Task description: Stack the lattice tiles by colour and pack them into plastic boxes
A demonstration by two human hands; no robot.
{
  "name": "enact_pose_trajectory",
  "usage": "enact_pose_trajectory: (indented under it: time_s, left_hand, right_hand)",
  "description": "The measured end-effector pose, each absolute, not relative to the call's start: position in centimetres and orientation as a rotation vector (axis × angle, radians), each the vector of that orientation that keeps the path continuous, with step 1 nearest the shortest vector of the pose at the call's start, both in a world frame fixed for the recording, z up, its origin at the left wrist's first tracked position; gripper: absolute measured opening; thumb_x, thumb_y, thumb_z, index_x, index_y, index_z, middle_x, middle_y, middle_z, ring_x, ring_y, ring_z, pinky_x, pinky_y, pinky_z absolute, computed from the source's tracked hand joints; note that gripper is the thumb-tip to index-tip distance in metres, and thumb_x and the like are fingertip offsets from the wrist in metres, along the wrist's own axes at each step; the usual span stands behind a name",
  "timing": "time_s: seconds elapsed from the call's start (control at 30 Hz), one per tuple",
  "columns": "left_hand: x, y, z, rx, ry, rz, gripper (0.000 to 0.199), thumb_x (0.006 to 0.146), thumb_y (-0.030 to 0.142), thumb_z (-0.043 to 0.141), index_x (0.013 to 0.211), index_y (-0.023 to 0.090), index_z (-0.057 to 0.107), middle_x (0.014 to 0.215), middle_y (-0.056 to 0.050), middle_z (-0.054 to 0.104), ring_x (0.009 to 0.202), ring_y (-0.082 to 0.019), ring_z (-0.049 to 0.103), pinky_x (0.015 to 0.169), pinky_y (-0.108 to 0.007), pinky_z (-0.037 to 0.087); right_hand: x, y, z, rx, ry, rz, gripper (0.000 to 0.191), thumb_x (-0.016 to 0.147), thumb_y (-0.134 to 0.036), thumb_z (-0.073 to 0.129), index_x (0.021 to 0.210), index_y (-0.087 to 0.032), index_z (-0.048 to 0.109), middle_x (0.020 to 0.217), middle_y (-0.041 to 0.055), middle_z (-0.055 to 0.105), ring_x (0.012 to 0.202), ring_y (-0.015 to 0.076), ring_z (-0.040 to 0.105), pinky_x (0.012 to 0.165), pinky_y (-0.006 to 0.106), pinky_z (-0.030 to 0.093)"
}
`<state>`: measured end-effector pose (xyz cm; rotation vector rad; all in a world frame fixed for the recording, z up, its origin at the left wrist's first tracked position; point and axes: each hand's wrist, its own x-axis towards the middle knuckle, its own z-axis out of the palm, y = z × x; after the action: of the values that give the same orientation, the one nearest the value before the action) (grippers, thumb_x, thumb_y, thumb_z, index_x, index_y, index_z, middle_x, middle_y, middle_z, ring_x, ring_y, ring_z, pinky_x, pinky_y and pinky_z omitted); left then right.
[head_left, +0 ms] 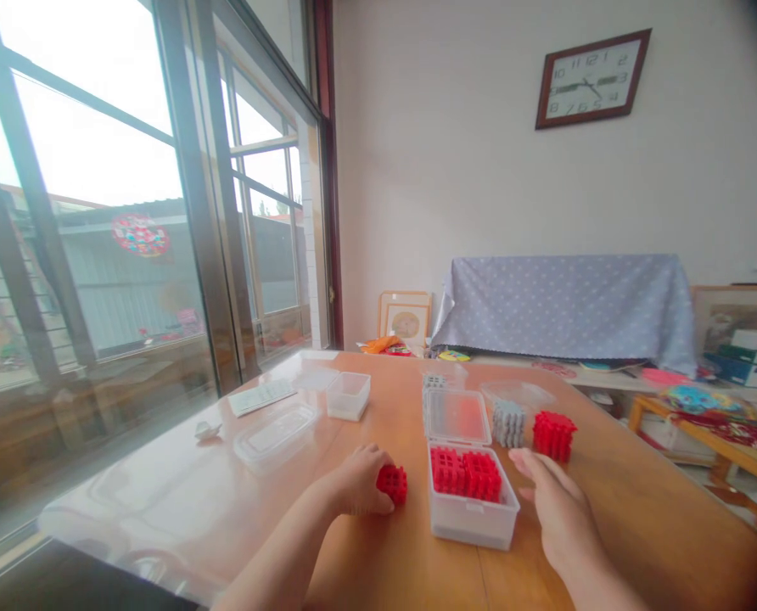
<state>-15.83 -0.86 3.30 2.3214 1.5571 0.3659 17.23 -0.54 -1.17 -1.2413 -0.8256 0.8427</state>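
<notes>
Red stack (553,435) just beyond right hand (560,502)

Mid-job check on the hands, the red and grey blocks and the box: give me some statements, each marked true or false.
1. The left hand has its fingers on a red block. True.
2. The right hand is holding a lid. False: it holds nothing and is beside the box.
3. The lid of the box with red blocks in it is open. True.
4. The grey stack is inside that box. False: it stands on the table, outside the box.
5. A red stack stands beside the grey one. True.
</notes>
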Motion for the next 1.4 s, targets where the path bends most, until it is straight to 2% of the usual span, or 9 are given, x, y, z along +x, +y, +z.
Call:
enact_pose_trajectory:
  time_s: [0.33,0.5,0.6,0.67,0.73,0.8,1.0,1.4]
  left_hand:
    - [-14.4,-4.3,2.1,2.353,1.587,0.456,0.042,0.060,0.034,0.076,0.099,0.024,0.065,0.107,-0.008,0.063,0.098,-0.030,0.060,0.082,-0.038,0.052]
    - [-13.8,-5.7,1.2,2.319,1.625,0.542,0.034,0.060,0.029,0.073,0.092,0.024,0.062,0.104,-0.007,0.061,0.094,-0.027,0.058,0.078,-0.035,0.048]
    - [-13.8,-6.4,1.0,2.301,1.623,0.583,0.034,0.062,0.028,0.071,0.095,0.025,0.062,0.107,-0.007,0.061,0.099,-0.027,0.057,0.082,-0.035,0.046]
    - [-13.8,-6.8,0.9,2.284,1.625,0.597,0.035,0.064,0.028,0.070,0.097,0.026,0.063,0.108,-0.006,0.061,0.102,-0.028,0.056,0.086,-0.036,0.045]
    - [-13.8,-7.0,0.8,2.264,1.627,0.616,0.035,0.065,0.028,0.069,0.100,0.026,0.063,0.110,-0.006,0.061,0.104,-0.028,0.056,0.088,-0.037,0.044]
    - [-13.8,-7.2,0.7,2.251,1.632,0.634,0.036,0.066,0.028,0.068,0.101,0.026,0.062,0.110,-0.005,0.061,0.105,-0.027,0.055,0.090,-0.037,0.043]
    - [-13.8,-7.5,0.7,2.268,1.634,0.640,0.033,0.068,0.031,0.067,0.101,0.026,0.061,0.111,-0.004,0.061,0.105,-0.026,0.055,0.090,-0.035,0.042]
    - [-14.0,-7.7,0.4,2.291,1.585,0.702,0.035,0.066,0.032,0.070,0.100,0.027,0.062,0.108,-0.003,0.062,0.103,-0.026,0.055,0.089,-0.035,0.041]
  right_hand:
    - [16.7,-0.7,-0.6,-1.305,-0.832,0.762,0.048,0.073,-0.061,0.066,0.099,-0.022,0.075,0.118,0.0092,0.076,0.117,0.0334,0.063,0.077,0.035,0.051]
    - [16.5,-3.9,2.2,-1.396,-1.052,0.975,0.051,0.072,-0.064,0.072,0.106,-0.026,0.076,0.118,0.0090,0.076,0.111,0.0350,0.067,0.077,0.039,0.052]
    - [16.1,-6.3,3.0,-1.238,-1.283,1.143,0.053,0.074,-0.055,0.077,0.119,-0.027,0.073,0.124,0.0083,0.075,0.112,0.0330,0.068,0.090,0.042,0.053]
    - [15.7,-7.2,2.7,-1.121,-1.370,1.211,0.062,0.072,-0.048,0.082,0.129,-0.027,0.068,0.123,0.0086,0.075,0.110,0.0320,0.069,0.098,0.045,0.051]
    - [15.3,-7.4,1.9,-1.090,-1.396,1.223,0.071,0.068,-0.042,0.085,0.134,-0.025,0.064,0.120,0.0093,0.076,0.108,0.0329,0.070,0.100,0.047,0.051]
    - [14.9,-7.0,1.1,-1.105,-1.404,1.186,0.072,0.067,-0.039,0.085,0.134,-0.023,0.063,0.119,0.0103,0.076,0.109,0.0338,0.070,0.100,0.048,0.051]
    - [14.2,-5.6,-0.3,-1.067,-1.456,1.118,0.067,0.074,-0.041,0.081,0.135,-0.021,0.060,0.128,0.0129,0.072,0.112,0.0331,0.070,0.103,0.048,0.050]
    - [13.5,-7.2,1.8,-1.098,-1.448,1.185,0.073,0.073,-0.050,0.080,0.138,-0.023,0.059,0.126,0.0117,0.073,0.116,0.0339,0.068,0.103,0.046,0.049]
